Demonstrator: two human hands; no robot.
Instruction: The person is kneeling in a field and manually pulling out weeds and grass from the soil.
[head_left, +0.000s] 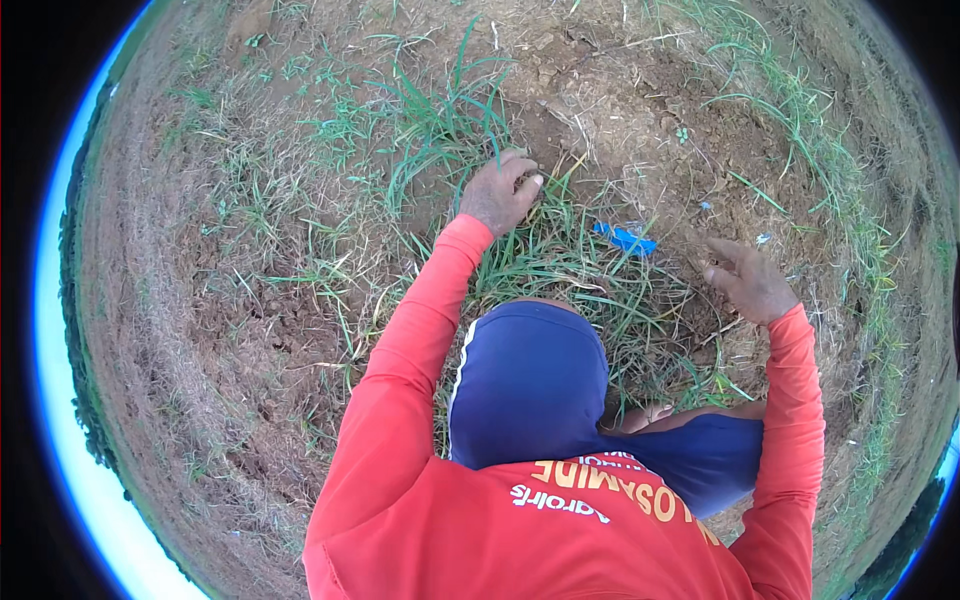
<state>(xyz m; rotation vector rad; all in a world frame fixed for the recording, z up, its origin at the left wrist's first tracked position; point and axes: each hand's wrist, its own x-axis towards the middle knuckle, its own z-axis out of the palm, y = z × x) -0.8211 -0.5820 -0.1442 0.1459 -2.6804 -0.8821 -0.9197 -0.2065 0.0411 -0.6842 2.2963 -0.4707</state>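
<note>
My left hand (504, 192) is low over the ground at the edge of a green grass tuft (442, 112), its fingers curled down among the blades; whether they grip any grass is hidden. My right hand (750, 280) hovers above bare soil on the right, fingers apart, with nothing in it. Between the hands lies a crumpled blue strip (627, 239), perhaps plastic, on the soil. Loose-looking green and dry grass (555, 262) spreads in front of my raised knee.
My knee in dark blue shorts (529, 375) stands close below the grass, and a bare foot (646, 417) shows beside it. More grass (817, 135) runs down the right side. Brown soil with dry stalks (255, 315) extends to the left.
</note>
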